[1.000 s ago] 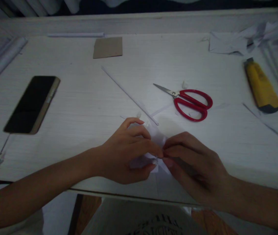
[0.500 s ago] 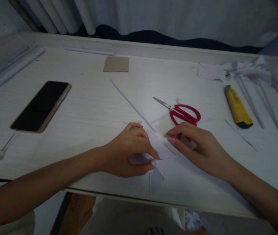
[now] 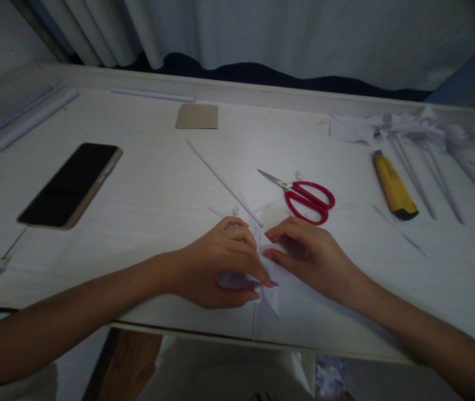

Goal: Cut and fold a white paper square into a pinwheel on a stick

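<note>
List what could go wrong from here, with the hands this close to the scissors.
Scissors: the red-handled scissors lie just beyond the right hand, so its knuckles might knock them.

Paper: the left hand has its thumb and index finger on the white paper; too hard a pinch might crease it.

Rod: the thin white rod ends close to both hands' fingers and could get nudged aside.

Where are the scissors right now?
In the head view, the scissors lie on the table right of centre, just beyond the right hand, between the white stick and the yellow cutter.
</note>
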A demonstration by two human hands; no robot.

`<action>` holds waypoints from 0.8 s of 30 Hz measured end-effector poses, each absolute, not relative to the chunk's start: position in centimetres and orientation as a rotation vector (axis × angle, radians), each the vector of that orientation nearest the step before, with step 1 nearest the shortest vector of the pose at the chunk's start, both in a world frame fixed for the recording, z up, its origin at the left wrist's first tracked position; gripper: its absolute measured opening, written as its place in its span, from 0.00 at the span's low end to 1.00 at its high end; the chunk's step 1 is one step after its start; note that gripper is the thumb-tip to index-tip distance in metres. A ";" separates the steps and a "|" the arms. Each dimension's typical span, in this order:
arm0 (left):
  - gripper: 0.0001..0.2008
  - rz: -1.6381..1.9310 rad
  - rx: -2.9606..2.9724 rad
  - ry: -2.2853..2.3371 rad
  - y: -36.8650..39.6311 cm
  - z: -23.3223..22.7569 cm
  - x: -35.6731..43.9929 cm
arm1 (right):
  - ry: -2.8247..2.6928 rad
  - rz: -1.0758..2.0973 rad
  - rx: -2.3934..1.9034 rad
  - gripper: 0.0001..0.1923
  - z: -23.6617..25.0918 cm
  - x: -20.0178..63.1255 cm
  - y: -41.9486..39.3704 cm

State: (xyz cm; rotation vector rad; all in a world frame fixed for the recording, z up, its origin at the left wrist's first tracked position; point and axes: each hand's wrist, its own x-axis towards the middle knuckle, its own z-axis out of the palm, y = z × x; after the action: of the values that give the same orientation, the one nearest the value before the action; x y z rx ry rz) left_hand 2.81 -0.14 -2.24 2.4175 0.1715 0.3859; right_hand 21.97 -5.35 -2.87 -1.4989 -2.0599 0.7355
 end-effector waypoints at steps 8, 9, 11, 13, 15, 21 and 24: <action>0.08 0.416 2.408 0.227 0.0 -2.5 2.9 | -1.966 0.769 -1.455 0.07 -3.3 22.0 -5.8; 0.08 0.417 2.407 0.232 0.0 -2.5 2.9 | -1.982 0.762 -1.420 0.07 -3.3 22.1 -5.8; 0.08 0.411 2.406 0.241 0.0 -2.5 2.9 | -2.026 0.740 -1.358 0.07 -3.2 22.3 -5.8; 0.07 0.405 2.405 0.252 0.0 -2.5 2.8 | -2.068 0.706 -1.303 0.08 -3.2 22.6 -5.8; 0.07 0.380 2.414 0.256 0.1 -2.5 2.8 | -2.109 0.690 -1.240 0.09 -3.2 22.8 -5.8; 0.07 0.334 2.467 0.271 0.3 -2.1 2.7 | -2.173 0.712 -1.111 0.08 -3.2 22.9 -5.7; 0.07 0.333 2.487 0.262 0.5 -2.0 2.7 | -2.163 0.771 -1.101 0.08 -3.0 22.9 -5.8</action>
State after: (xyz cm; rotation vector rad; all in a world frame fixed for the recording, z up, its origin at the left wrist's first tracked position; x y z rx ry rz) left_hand 2.66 0.45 -1.97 2.4871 0.2618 0.3330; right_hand 22.90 -5.76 -3.03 -1.1015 -2.1630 0.7712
